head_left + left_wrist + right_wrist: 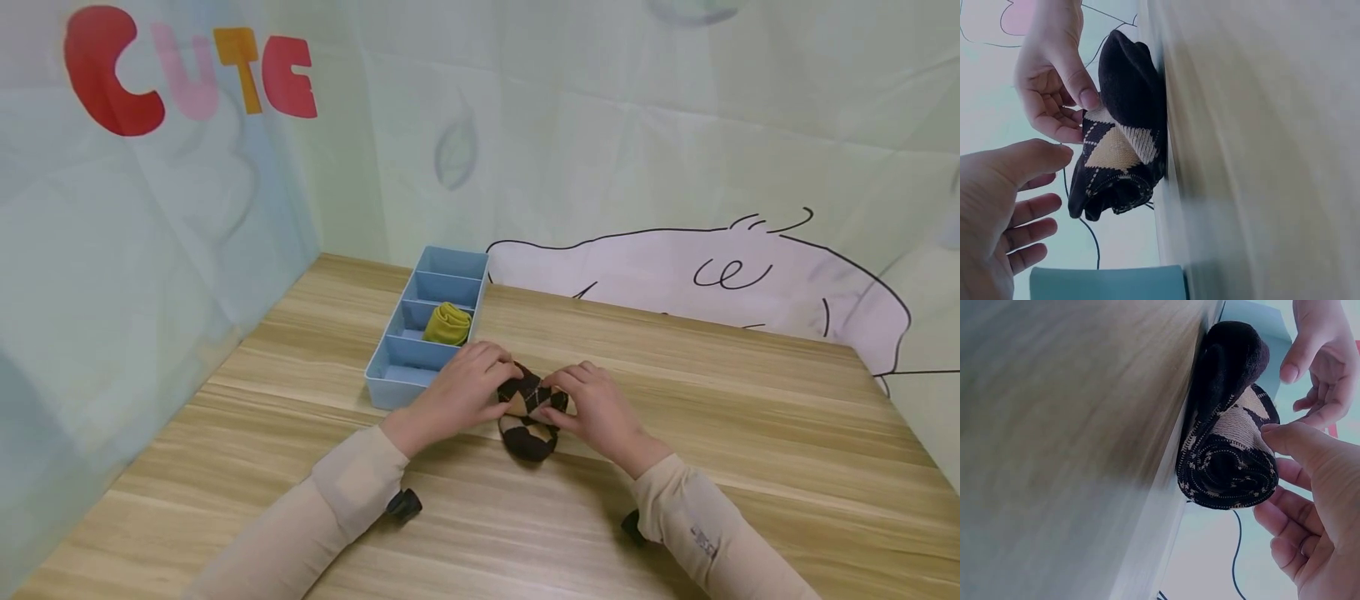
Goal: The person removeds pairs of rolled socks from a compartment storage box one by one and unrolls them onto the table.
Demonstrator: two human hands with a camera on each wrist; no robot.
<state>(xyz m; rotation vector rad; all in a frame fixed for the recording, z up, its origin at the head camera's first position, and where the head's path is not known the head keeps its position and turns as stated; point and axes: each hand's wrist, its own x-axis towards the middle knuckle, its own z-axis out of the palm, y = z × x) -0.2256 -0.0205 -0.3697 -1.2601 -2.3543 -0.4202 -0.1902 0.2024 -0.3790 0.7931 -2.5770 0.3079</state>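
A black argyle sock [528, 435] with beige and tan diamonds lies partly rolled on the wooden table, its spiral end plain in the right wrist view. The right hand [602, 415] pinches the roll, its thumb on the patterned cloth and its fingers curled along the far side. Just left of the roll is the left hand [456, 390]; in the left wrist view its fingers are parted, with a small gap between thumb and sock [1129, 94]. The sock's dark foot end [1229, 353] sticks out as an unrolled flap.
A blue divided box [390, 393] stands left of the hands, close behind the left one. One compartment holds a rolled yellow-green cloth [448, 325]. Printed fabric walls [600, 150] border the table [247, 467] at the back and left.
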